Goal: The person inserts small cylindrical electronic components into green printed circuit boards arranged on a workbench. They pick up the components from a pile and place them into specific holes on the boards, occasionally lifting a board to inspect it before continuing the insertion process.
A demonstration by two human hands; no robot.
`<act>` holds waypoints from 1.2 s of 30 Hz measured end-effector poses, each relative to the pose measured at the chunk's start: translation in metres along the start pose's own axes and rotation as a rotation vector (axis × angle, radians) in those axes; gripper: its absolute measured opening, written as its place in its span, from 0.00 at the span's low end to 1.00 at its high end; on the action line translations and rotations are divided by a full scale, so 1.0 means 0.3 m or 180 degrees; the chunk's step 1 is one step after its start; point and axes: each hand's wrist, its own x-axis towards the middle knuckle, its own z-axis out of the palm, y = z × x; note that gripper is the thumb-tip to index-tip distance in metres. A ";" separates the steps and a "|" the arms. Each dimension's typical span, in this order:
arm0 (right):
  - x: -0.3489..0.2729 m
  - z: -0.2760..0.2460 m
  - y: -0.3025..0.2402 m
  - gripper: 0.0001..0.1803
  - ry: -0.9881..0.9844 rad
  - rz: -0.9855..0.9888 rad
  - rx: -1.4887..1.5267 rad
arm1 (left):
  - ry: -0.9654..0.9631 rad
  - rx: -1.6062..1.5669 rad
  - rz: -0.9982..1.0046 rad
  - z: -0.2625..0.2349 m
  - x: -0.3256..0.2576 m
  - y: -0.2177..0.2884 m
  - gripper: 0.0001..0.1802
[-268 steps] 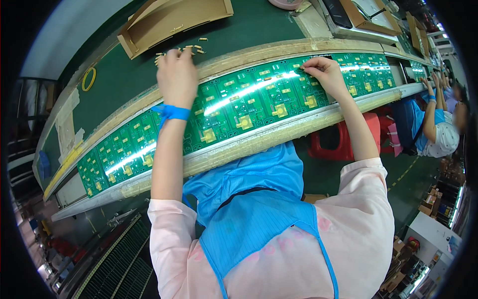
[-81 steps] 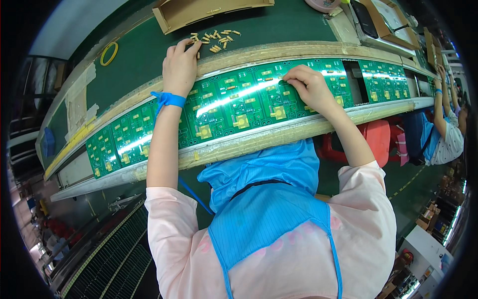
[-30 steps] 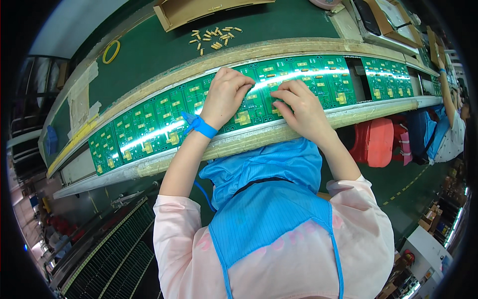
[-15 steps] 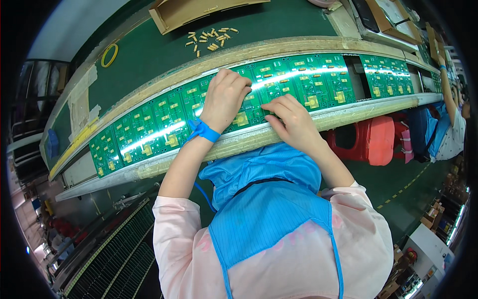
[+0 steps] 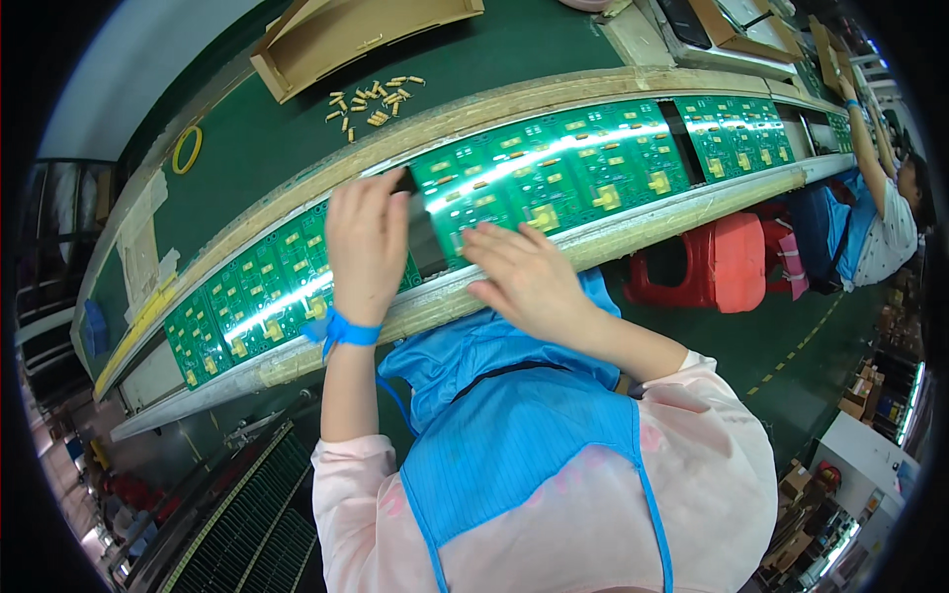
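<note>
Green circuit boards in long panels lie along a rail track. My left hand [image 5: 364, 242], with a blue wrist strap [image 5: 346, 329], is over the right end of the left circuit board panel [image 5: 259, 287]. Its fingers point away from me, apart from the thumb; their tips are partly hidden. A dark gap [image 5: 425, 237] separates this panel from the middle circuit board panel [image 5: 568, 163]. At that panel's near left corner, my right hand [image 5: 529, 277] has its fingers stretched out, touching or just above the board. Neither hand visibly holds a part. Yellow blocks and several brownish components sit on the boards.
Loose tan cylindrical components [image 5: 376, 102] lie on the green bench beyond the track, beside an open cardboard box [image 5: 346, 44]. A yellow ring [image 5: 187, 149] is farther left. Another circuit board panel [image 5: 736, 133] continues right. A red stool [image 5: 707, 262] and another person [image 5: 875, 232] are at right.
Both hands have moved left, the left one farther. A dark gap has opened between the left and middle board panels. The whole view has shifted slightly.
</note>
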 end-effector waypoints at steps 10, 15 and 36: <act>-0.164 -0.140 0.227 0.27 0.0655 0.1432 -0.0884 | -0.0013 0.1468 -0.2094 -0.109 -0.308 -0.116 0.30; -0.215 -0.227 0.417 0.24 0.1216 0.1915 -0.1359 | -0.0144 0.1728 -0.1911 -0.060 -0.296 -0.071 0.29; 0.694 0.044 0.335 0.12 0.1114 -0.0121 -0.0448 | 0.0134 0.1258 -0.0107 0.060 0.186 -0.253 0.10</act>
